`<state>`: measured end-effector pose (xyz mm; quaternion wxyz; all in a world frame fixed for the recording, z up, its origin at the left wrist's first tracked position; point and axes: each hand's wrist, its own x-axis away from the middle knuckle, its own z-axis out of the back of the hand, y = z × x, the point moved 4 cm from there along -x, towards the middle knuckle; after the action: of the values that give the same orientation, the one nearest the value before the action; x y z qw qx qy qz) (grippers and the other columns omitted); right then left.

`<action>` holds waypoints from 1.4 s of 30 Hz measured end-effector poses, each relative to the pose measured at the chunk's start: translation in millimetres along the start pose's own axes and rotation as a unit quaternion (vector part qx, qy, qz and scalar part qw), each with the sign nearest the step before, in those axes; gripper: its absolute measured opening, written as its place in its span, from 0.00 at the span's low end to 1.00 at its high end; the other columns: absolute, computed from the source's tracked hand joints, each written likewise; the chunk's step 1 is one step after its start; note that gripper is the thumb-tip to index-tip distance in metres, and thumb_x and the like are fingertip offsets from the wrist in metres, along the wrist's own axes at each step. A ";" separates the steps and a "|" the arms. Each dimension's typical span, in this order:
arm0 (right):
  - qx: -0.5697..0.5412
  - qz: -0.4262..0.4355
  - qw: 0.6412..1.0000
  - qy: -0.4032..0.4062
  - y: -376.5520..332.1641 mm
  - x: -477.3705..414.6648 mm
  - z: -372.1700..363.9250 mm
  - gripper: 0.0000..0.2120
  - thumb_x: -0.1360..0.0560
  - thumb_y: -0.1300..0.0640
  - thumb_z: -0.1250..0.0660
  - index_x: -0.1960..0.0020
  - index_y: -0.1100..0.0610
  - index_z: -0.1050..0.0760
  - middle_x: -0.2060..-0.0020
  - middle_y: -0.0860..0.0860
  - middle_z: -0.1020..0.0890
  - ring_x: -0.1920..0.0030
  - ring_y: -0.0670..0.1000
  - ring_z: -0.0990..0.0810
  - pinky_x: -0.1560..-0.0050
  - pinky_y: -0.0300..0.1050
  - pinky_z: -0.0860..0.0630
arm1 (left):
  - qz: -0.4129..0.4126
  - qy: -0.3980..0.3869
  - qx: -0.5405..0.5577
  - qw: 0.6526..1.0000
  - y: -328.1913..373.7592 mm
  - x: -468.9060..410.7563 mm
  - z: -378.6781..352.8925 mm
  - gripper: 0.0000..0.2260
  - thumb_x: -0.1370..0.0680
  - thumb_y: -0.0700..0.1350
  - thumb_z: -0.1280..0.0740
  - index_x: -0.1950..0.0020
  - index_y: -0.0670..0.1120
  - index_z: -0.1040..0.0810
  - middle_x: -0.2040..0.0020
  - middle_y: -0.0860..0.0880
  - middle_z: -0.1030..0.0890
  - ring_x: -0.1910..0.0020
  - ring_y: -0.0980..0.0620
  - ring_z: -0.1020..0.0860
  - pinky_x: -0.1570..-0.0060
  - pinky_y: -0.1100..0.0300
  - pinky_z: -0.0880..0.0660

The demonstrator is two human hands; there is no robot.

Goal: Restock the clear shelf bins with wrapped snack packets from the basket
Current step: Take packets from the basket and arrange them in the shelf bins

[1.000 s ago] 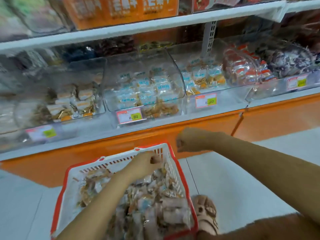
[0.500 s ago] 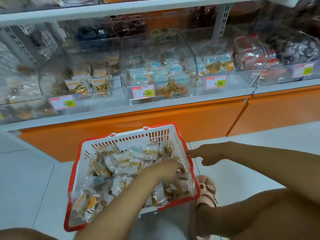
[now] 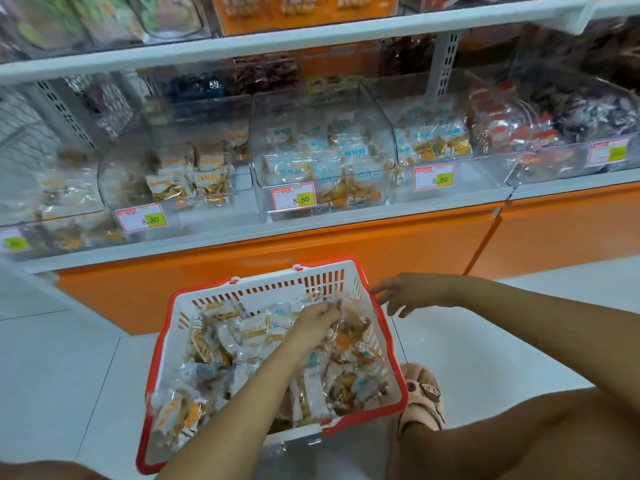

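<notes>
Packets (image 3: pixel 239 341) fill the basket (image 3: pixel 172 341); left grip (image 3: pixel 317 322) clasps some among them; right grip (image 3: pixel 408 294), released, hovers beside the rim.

We read "8.80" on three red-bordered white price tags, left (image 3: pixel 141 218), middle (image 3: pixel 293 197) and right (image 3: pixel 434 177), on the fronts of the clear plastic shelf bins (image 3: pixel 311 109). Lettering on the wrapped snack packets (image 3: pixel 242 341) blurs.

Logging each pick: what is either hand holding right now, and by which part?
Right hand, open beside the red-rimmed white plastic basket, holds nothing. Left hand curls into the clear-wrapped snack packets; any grip cannot be told.
</notes>
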<state>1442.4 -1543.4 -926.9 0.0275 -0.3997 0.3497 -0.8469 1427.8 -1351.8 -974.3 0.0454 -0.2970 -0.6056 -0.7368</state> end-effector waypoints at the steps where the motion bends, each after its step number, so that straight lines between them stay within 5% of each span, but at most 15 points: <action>1: -0.043 0.005 0.999 0.007 -3.4 1.6 3.5 0.25 0.21 0.59 0.35 0.26 0.54 0.37 0.36 0.55 0.23 0.42 0.51 0.21 0.42 0.44 0.23 | 0.023 -0.004 0.109 0.994 4.4 1.3 1.0 0.09 0.21 0.43 0.37 0.49 0.43 0.18 0.51 0.44 0.16 0.56 0.50 0.18 0.57 0.55 0.22; 3: -0.115 0.030 0.993 0.012 -12.2 5.2 6.8 0.24 0.23 0.54 0.33 0.29 0.54 0.34 0.39 0.54 0.22 0.43 0.52 0.21 0.44 0.43 0.22 | 0.028 -0.040 0.274 0.961 17.0 4.5 1.7 0.11 0.19 0.45 0.38 0.49 0.41 0.19 0.55 0.42 0.16 0.61 0.49 0.17 0.63 0.55 0.22; 5: -0.173 0.062 0.983 0.026 -22.6 8.1 8.9 0.20 0.24 0.52 0.32 0.35 0.55 0.30 0.43 0.55 0.20 0.44 0.53 0.19 0.44 0.44 0.21 | 0.007 -0.083 0.309 0.948 32.7 8.8 -1.8 0.10 0.22 0.48 0.35 0.50 0.43 0.19 0.53 0.43 0.16 0.60 0.48 0.18 0.63 0.55 0.21; 7: -0.201 0.092 0.973 0.070 -32.3 9.5 12.7 0.15 0.25 0.51 0.32 0.41 0.57 0.25 0.48 0.56 0.17 0.47 0.55 0.18 0.44 0.48 0.21 | -0.021 -0.100 0.258 0.961 45.5 11.1 -4.9 0.03 0.23 0.43 0.34 0.50 0.48 0.23 0.55 0.49 0.15 0.58 0.50 0.18 0.61 0.56 0.23; 10: -0.196 0.119 0.960 0.161 -43.3 14.7 25.3 0.11 0.25 0.51 0.32 0.49 0.58 0.21 0.57 0.52 0.17 0.58 0.50 0.18 0.55 0.42 0.21 | -0.072 -0.110 0.169 0.977 58.9 3.5 -3.0 0.11 0.23 0.37 0.34 0.42 0.49 0.22 0.52 0.51 0.15 0.53 0.52 0.18 0.60 0.57 0.23; 13: -0.210 0.138 0.945 0.210 -49.9 21.4 37.2 0.10 0.23 0.54 0.33 0.57 0.61 0.20 0.67 0.49 0.19 0.67 0.45 0.22 0.61 0.39 0.24 | -0.140 -0.022 0.067 0.988 70.0 -1.1 5.9 0.10 0.25 0.44 0.30 0.44 0.45 0.19 0.53 0.49 0.15 0.54 0.52 0.19 0.55 0.62 0.25; 16: -0.238 0.151 0.931 0.232 -56.1 23.2 43.6 0.11 0.22 0.56 0.35 0.62 0.57 0.22 0.72 0.47 0.21 0.70 0.45 0.24 0.64 0.37 0.26 | -0.162 0.059 0.099 0.980 76.4 1.7 10.4 0.13 0.26 0.47 0.29 0.46 0.41 0.19 0.53 0.45 0.16 0.55 0.50 0.19 0.55 0.61 0.25; 23: -0.271 0.207 0.894 0.291 -99.6 22.0 55.2 0.19 0.20 0.52 0.38 0.52 0.71 0.25 0.62 0.59 0.22 0.62 0.54 0.23 0.58 0.46 0.26 | -0.129 -0.050 0.189 0.972 103.2 16.9 26.9 0.13 0.26 0.46 0.32 0.46 0.39 0.20 0.59 0.46 0.16 0.67 0.54 0.19 0.65 0.60 0.20; 27: -0.209 0.228 0.927 0.211 -141.3 28.1 67.1 0.05 0.28 0.53 0.29 0.54 0.53 0.22 0.65 0.45 0.16 0.64 0.43 0.18 0.62 0.36 0.24 | -0.152 -0.005 0.221 0.963 120.4 20.0 56.5 0.17 0.32 0.47 0.30 0.46 0.42 0.21 0.55 0.48 0.16 0.60 0.54 0.19 0.56 0.58 0.21; 29: -0.140 0.213 0.957 0.141 -159.4 28.8 68.0 0.17 0.33 0.53 0.25 0.45 0.51 0.23 0.61 0.46 0.15 0.60 0.43 0.16 0.59 0.36 0.21 | -0.163 0.035 0.222 0.961 125.1 21.2 75.7 0.16 0.31 0.48 0.25 0.47 0.44 0.20 0.54 0.48 0.17 0.56 0.53 0.20 0.54 0.56 0.24; 31: -0.058 0.196 0.967 0.150 -176.3 25.5 71.1 0.23 0.38 0.48 0.23 0.45 0.51 0.21 0.60 0.50 0.14 0.58 0.48 0.15 0.52 0.47 0.19 | -0.178 0.050 0.187 0.965 130.8 25.1 93.5 0.14 0.30 0.49 0.25 0.48 0.44 0.19 0.53 0.46 0.18 0.54 0.48 0.23 0.50 0.50 0.26; 33: -0.027 0.208 0.962 0.175 -197.6 20.0 75.7 0.14 0.38 0.47 0.22 0.58 0.52 0.20 0.64 0.55 0.16 0.62 0.52 0.18 0.55 0.54 0.21 | -0.191 0.073 0.146 0.968 139.5 30.3 117.1 0.07 0.25 0.46 0.29 0.51 0.45 0.20 0.59 0.51 0.18 0.56 0.53 0.22 0.51 0.56 0.23; 36: -0.021 0.242 0.943 0.227 -240.1 8.2 87.3 0.19 0.37 0.48 0.21 0.62 0.62 0.24 0.69 0.53 0.20 0.66 0.50 0.22 0.63 0.44 0.25 | -0.235 0.170 0.009 0.957 157.5 42.0 169.6 0.08 0.23 0.47 0.34 0.47 0.46 0.22 0.55 0.53 0.18 0.53 0.57 0.21 0.51 0.68 0.24; 39: -0.039 0.270 0.919 0.284 -286.1 -12.6 101.2 0.11 0.34 0.56 0.21 0.58 0.60 0.20 0.68 0.50 0.18 0.67 0.47 0.20 0.62 0.43 0.21 | -0.223 0.302 -0.234 0.897 159.4 50.1 232.4 0.16 0.22 0.52 0.34 0.37 0.47 0.24 0.41 0.53 0.22 0.42 0.54 0.24 0.43 0.62 0.29; 42: 0.052 0.247 0.892 0.375 -326.9 -47.0 115.7 0.11 0.33 0.56 0.22 0.62 0.59 0.24 0.68 0.49 0.22 0.66 0.48 0.22 0.67 0.37 0.27 | -0.187 0.299 -0.359 0.864 148.9 44.5 276.1 0.21 0.21 0.48 0.34 0.28 0.49 0.31 0.29 0.48 0.30 0.36 0.47 0.27 0.40 0.58 0.32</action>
<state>1631.1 -1347.6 -706.6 0.1238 0.0485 0.3772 -0.9166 1560.5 -1124.0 -798.7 -0.0240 0.0609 -0.3011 -0.9513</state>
